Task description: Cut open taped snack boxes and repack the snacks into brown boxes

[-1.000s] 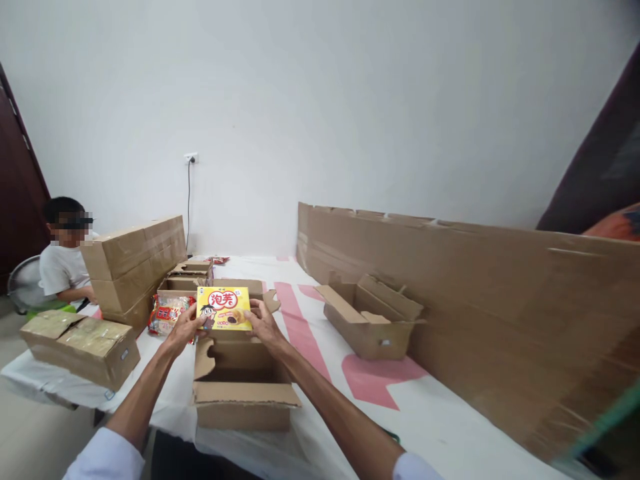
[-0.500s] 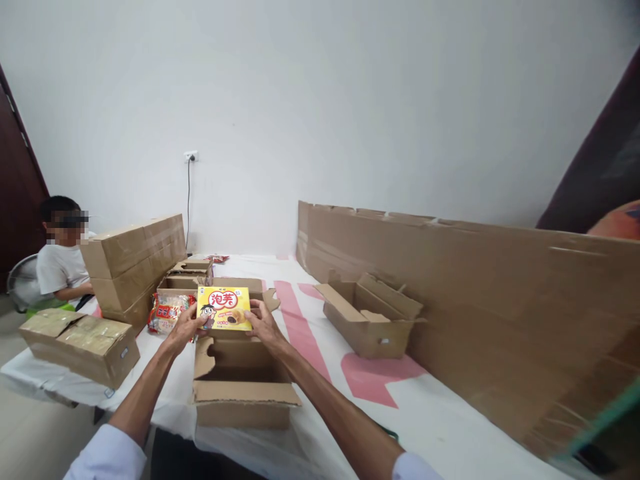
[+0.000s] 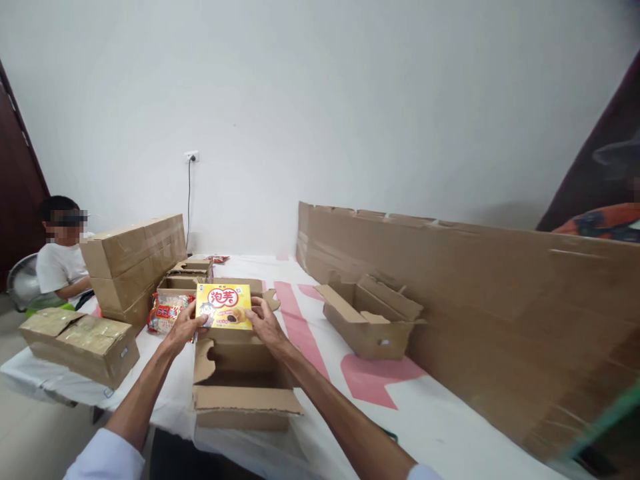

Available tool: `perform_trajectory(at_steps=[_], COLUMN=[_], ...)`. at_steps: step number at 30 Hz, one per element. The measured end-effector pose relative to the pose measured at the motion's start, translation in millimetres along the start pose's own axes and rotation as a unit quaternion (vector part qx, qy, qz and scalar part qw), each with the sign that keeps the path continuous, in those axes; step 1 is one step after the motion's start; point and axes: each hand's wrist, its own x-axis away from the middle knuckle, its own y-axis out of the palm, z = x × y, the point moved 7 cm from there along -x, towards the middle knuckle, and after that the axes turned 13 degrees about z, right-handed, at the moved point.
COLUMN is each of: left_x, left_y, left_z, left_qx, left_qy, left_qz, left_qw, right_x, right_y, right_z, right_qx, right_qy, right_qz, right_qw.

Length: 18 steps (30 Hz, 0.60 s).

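1. Pale wall [image 3: 350, 120] fills the background; before it stretches a counter [image 3: 440, 427] under a white sheet with pink marks, and an upright cardboard panel [image 3: 475, 300] lines its right side.
2. Between the person's two hands is the yellow box [image 3: 224, 305], its printed front turned towards the wearer. Its long axis runs left to right, from one hand straight across to the other.
3. Left hand [image 3: 184, 327] and right hand [image 3: 263, 323] each grip one end of the yellow box, the fingers holding its short sides. Neither hand is nearer, since both are touching it.
4. Just on the wearer's side of the yellow box, and lower, sits an open carton [image 3: 245, 398] at the counter's near edge. Its long side also runs left to right, roughly parallel with the box.
5. Whether the lower edge of the yellow box touches the carton's rear flap or is held clear of it, I cannot tell from this angle.
6. Just beside the left hand lies a red packet [image 3: 170, 313]; well apart from the right hand, a second open carton [image 3: 370, 337] stands near the panel.
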Motion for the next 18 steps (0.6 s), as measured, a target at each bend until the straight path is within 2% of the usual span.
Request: perform_trajectory(at_steps=[6, 10, 12, 14, 16, 18], left_x=[8, 27, 45, 66, 87, 106], left_y=[10.6, 20.1, 22.1, 23.3, 27.1, 32.8], left_z=[23, 33, 32, 28, 26, 27], left_qx=[0.056, 0.060, 0.005, -0.091, -0.189, -0.252], left_qy=[0.057, 0.119, 0.152, 0.182, 0.205, 0.223], left_qz=[-0.044, -0.078, -0.080, -0.076, -0.095, -0.134], left_qw=[0.996, 0.988, 0.985, 0.976, 0.956, 0.932], right_x=[13, 36, 46, 51, 55, 59], right_y=[3, -7, -25, -53, -82, -104], right_z=[-31, -39, -37, -36, -35, -34], right_qx=[-0.058, -0.077, -0.079, -0.084, -0.086, -0.099], right_qy=[-0.029, 0.018, 0.045, 0.040, 0.022, 0.016], right_qz=[-0.017, -0.063, -0.054, -0.002, 0.059, 0.095], right_qw=[0.998, 0.995, 0.994, 0.996, 0.994, 0.990])
